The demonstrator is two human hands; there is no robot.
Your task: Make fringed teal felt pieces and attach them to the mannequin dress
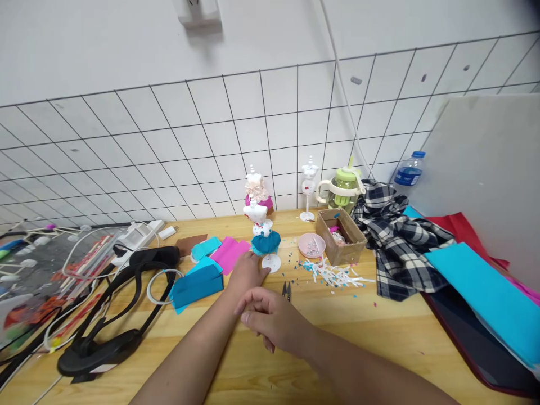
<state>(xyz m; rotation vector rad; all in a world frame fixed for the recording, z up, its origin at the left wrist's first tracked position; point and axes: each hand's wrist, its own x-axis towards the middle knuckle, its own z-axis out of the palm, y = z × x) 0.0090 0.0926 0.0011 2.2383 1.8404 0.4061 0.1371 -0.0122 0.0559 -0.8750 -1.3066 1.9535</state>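
Observation:
A small white dress form [255,212] with a teal ruffled paper skirt [266,242] stands upright on a round white base [271,263]. My left hand [247,277] grips it low down, with the thumb at the edge of the base and the other fingers by the skirt, partly hidden. Nearer to me, my right hand [276,320] hovers over the table with loosely bent fingers, and nothing shows between them. Just beyond it lie small black snips [287,290]. Behind the teal one stands another dress form in a cream and magenta outfit [258,190].
Coloured paper [198,287] and a black head strap [122,343] lie at left. At right are a bare dress form [309,185], pink dish [311,245], cardboard box [352,247], white paper strips [333,274], green-lidded jug [343,188], checked cloth [392,236] and water bottle [409,170].

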